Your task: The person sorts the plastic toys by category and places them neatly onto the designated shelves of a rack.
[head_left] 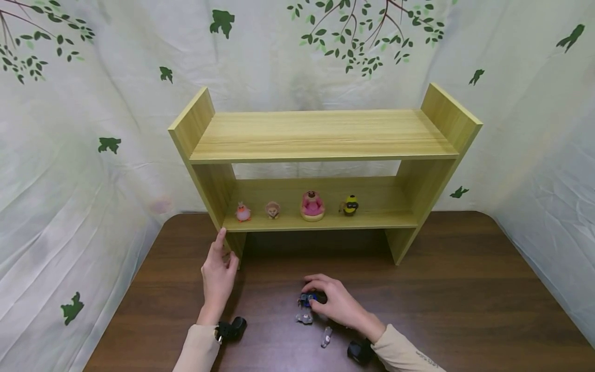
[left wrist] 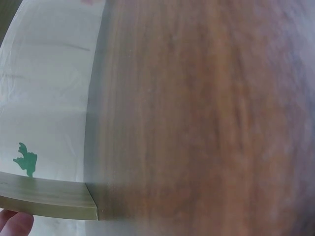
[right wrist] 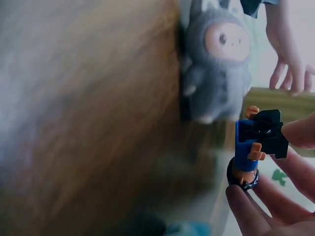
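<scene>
Person, both hands bare: left hand, right hand. Long sleeves, pale beige, plain fabric, covering the forearms and ending near the wrists. Left sleeve smooth on the visible part. Right sleeve carries a line of small dark marking running lengthwise — looks like lettering, too small to read.

Each wrist wears black gear. Left: a dark band at the cuff, a small bright glint near its lower edge, with a rounded, blocky black housing attached on the inner side. Right: a similar black unit, compact and rounded at the corners — finer detail lost in the dark.
</scene>
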The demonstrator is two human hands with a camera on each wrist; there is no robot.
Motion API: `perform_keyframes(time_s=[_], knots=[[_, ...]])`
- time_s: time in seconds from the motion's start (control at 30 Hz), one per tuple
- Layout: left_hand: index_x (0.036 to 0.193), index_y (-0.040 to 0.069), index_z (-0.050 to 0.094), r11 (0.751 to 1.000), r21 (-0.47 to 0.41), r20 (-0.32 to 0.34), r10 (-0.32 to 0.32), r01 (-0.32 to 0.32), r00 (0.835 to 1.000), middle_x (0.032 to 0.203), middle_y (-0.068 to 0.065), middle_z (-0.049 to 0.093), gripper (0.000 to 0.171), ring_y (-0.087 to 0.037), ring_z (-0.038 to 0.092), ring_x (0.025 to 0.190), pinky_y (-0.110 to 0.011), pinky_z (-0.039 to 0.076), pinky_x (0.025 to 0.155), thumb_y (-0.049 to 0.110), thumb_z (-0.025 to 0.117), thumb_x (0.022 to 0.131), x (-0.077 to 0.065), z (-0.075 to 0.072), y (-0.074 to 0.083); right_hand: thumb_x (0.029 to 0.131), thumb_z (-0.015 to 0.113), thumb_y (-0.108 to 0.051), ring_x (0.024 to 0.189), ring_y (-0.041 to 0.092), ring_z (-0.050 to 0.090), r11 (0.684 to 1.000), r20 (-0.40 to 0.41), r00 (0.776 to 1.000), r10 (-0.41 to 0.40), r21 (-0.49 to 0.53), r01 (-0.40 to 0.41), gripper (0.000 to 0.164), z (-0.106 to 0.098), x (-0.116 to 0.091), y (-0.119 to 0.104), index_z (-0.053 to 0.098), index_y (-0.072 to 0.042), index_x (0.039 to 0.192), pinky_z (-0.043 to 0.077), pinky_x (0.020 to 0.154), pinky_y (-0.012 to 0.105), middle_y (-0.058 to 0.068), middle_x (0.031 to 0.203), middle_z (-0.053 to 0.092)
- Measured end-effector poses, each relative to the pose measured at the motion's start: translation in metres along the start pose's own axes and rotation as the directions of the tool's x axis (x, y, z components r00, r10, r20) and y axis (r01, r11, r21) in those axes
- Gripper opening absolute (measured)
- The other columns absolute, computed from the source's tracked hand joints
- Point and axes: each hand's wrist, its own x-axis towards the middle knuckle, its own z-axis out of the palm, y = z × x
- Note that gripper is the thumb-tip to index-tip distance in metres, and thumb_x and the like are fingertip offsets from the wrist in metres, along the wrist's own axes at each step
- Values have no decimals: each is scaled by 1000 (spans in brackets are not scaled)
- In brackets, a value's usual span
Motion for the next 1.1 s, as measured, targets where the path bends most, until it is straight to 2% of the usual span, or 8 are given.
perform_keyframes(time_s=[0.27,0.57,0.77,1.1], knots=[[147,22,35,1000,7,-14,18,-17,1000,93,-13,56,81,-25,62,74,-36,50,52,-15,58,79,0,1,-1,79,62,-1,118,25,53,1000,9,1000,5,26,-5,30,-4,-6,9,67,-8,107,43,96,39,12,130,56],[146,21,36,1000,8,-12,10,-10,1000,93,-12,55,79,-21,60,73,-33,50,53,-14,58,79,0,1,-1,77,73,-7,116,26,53,999,2,999,-35,-5,35,35,-4,-8,18,63,-7,111,42,97,39,13,129,55],[147,20,36,1000,13,-10,14,-14,1000,92,-12,55,77,-21,59,72,-36,50,53,-12,57,80,1,0,0,77,75,-4,115,28,55,998,-1,999,-51,-23,51,34,-5,-8,18,63,-4,109,43,97,41,15,126,57],[147,21,36,1000,13,-10,9,-8,1000,92,-12,55,77,-21,60,73,-35,49,53,-12,57,81,0,1,-2,77,70,0,114,24,55,997,-26,999,-24,75,26,37,-14,-9,12,63,-3,113,44,96,37,13,125,58]])
